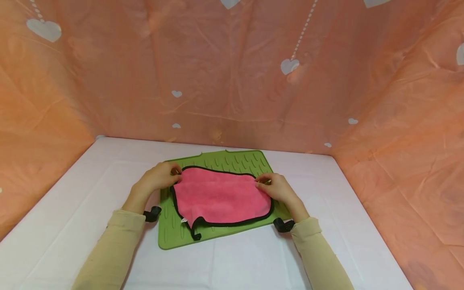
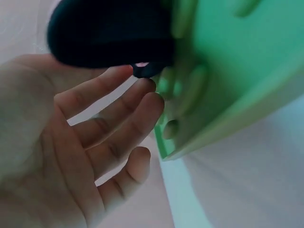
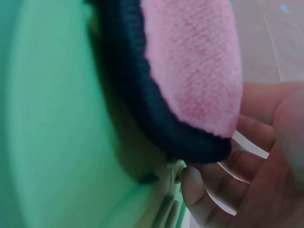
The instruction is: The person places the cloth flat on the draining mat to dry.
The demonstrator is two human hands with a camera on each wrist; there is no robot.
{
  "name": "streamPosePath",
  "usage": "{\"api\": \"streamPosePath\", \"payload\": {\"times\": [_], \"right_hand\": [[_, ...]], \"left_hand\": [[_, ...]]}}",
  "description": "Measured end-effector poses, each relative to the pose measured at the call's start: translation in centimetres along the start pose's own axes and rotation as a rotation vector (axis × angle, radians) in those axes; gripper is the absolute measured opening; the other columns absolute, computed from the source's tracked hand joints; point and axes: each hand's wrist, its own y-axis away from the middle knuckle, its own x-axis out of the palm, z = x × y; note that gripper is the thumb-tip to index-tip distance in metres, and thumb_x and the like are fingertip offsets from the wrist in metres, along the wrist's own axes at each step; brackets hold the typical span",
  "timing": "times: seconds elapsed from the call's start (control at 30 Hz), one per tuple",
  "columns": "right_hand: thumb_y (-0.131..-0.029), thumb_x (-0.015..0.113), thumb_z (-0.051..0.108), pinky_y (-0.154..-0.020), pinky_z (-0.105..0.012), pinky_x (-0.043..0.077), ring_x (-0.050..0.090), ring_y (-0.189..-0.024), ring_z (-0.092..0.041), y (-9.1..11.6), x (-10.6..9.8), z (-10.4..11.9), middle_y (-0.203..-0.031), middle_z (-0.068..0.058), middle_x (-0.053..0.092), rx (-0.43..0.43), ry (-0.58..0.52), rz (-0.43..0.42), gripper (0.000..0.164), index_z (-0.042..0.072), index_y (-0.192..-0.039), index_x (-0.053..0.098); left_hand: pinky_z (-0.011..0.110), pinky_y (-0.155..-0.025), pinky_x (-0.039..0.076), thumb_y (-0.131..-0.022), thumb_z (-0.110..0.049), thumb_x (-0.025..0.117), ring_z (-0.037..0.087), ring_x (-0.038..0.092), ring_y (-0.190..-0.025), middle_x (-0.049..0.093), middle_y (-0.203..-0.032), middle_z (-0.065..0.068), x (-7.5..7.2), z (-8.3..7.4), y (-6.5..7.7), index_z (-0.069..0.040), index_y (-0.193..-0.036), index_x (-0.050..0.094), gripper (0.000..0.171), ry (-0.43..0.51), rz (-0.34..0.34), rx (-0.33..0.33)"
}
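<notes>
Cloth (image 1: 221,201), pink with a black edging (image 1: 235,224), lies spread on a green mat (image 1: 170,237); the mat lies at a slight angle on a white worktop (image 1: 232,270) and carries raised ridges (image 1: 182,231); a shallow crease runs across the cloth from side to side, toward its far edge. Left grip (image 1: 159,178) pinches the cloth at the left end of the crease; its remaining fingers (image 2: 126,135), seen in the left wrist view, extend loosely below the edging, beside the rim of the mat. Right grip (image 1: 275,187) pinches the cloth at the right end of the crease; in the right wrist view the cloth's rounded side stands up from the mat, with the lower fingers lightly bent beneath it. Near left corner of the cloth is raised and folded; a small white tag (image 1: 184,220) projects there, and a short black strap (image 1: 196,237) hangs from the edging onto the mat. Beige sleeves (image 1: 112,249) cover both forearms; a black band (image 1: 152,214) shows at the left wrist, a second black band (image 1: 284,225) at the right. Orange sheet (image 1: 232,108), printed with white hearts (image 1: 290,66), encloses the worktop at the back and at both sides.
</notes>
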Motion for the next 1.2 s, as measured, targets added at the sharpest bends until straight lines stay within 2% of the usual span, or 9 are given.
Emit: {"api": "streamPosePath", "payload": {"times": [0.17,0.33,0.43,0.57,0.77,0.93,1.0,1.07,1.2], "right_hand": [[-0.098,0.073,0.021,-0.088,-0.041,0.054,0.068,-0.096,-0.025,-0.1,0.1,-0.1,-0.105,-0.009,0.075,-0.016,0.023,0.001,0.02,0.007,-0.112,0.078],[-0.097,0.073,0.018,-0.088,-0.043,0.054,0.068,-0.098,-0.026,-0.1,0.2,0.0,-0.106,-0.01,0.075,-0.029,0.025,-0.001,0.018,0.006,-0.11,0.078],[-0.097,0.074,0.017,-0.086,-0.04,0.055,0.069,-0.096,-0.025,-0.1,0.3,0.0,-0.104,-0.01,0.075,-0.024,0.017,0.002,0.016,0.006,-0.109,0.078],[-0.097,0.074,0.016,-0.078,-0.034,0.055,0.069,-0.088,-0.021,-0.1,0.3,0.0,-0.1,-0.008,0.075,-0.028,0.012,-0.01,0.014,0.006,-0.106,0.078],[-0.096,0.075,0.013,-0.073,-0.032,0.052,0.067,-0.086,-0.023,0.1,-0.2,0.5,-0.1,-0.009,0.075,-0.078,-0.035,-0.158,0.01,0.006,-0.103,0.078],[-0.094,0.077,0.01,-0.077,-0.035,0.053,0.067,-0.092,-0.026,0.4,-1.1,1.3,-0.104,-0.011,0.074,-0.161,-0.052,-0.258,0.011,0.005,-0.104,0.078],[-0.094,0.077,0.01,-0.076,-0.035,0.053,0.067,-0.091,-0.026,0.5,-1.5,1.5,-0.102,-0.01,0.075,-0.172,-0.057,-0.225,0.011,0.005,-0.104,0.078],[-0.094,0.077,0.012,-0.074,-0.033,0.053,0.067,-0.089,-0.024,0.7,-1.9,1.7,-0.1,-0.008,0.074,-0.155,-0.063,-0.148,0.011,0.007,-0.103,0.078],[-0.093,0.078,0.015,-0.073,-0.031,0.052,0.064,-0.084,-0.019,0.9,-1.9,1.4,-0.096,-0.003,0.074,-0.121,-0.035,0.055,0.01,0.009,-0.102,0.079]], "left_hand": [[0.051,-0.085,0.054,-0.096,-0.014,0.07,0.031,0.068,-0.096,0.073,-0.104,0.018,0.6,0.6,-0.4,0.002,-0.115,0.071,0.024,0.03,-0.025,0.07],[0.048,-0.085,0.055,-0.092,-0.004,0.073,0.034,0.068,-0.098,0.073,-0.101,0.018,0.9,1.0,-0.6,0.005,-0.112,0.071,0.022,0.123,-0.041,0.141],[0.044,-0.083,0.055,-0.092,-0.001,0.073,0.032,0.067,-0.096,0.072,-0.098,0.016,1.1,1.1,-0.7,0.005,-0.111,0.071,0.02,0.169,-0.032,0.152],[0.039,-0.08,0.054,-0.093,-0.001,0.072,0.029,0.069,-0.093,0.072,-0.095,0.012,1.2,1.0,-0.7,0.001,-0.108,0.074,0.015,0.156,-0.059,0.122],[0.037,-0.071,0.055,-0.095,-0.003,0.068,0.034,0.072,-0.093,0.073,-0.099,0.018,0.6,0.5,-0.2,0.0,-0.109,0.075,0.015,0.184,-0.223,0.042],[0.044,-0.078,0.055,-0.095,-0.004,0.066,0.037,0.072,-0.094,0.073,-0.103,0.021,-0.1,0.4,0.1,0.0,-0.111,0.075,0.019,0.189,-0.4,0.017],[0.047,-0.083,0.054,-0.094,-0.003,0.065,0.039,0.072,-0.094,0.073,-0.103,0.022,-0.3,0.6,0.2,0.001,-0.11,0.075,0.019,0.171,-0.456,0.021],[0.049,-0.084,0.053,-0.093,-0.002,0.064,0.039,0.072,-0.094,0.073,-0.101,0.022,-0.4,0.8,0.3,0.002,-0.109,0.075,0.02,0.162,-0.471,0.014],[0.052,-0.084,0.053,-0.092,-0.001,0.063,0.04,0.068,-0.095,0.072,-0.099,0.023,-0.5,1.3,0.4,0.004,-0.109,0.074,0.021,0.13,-0.364,-0.004]]}}
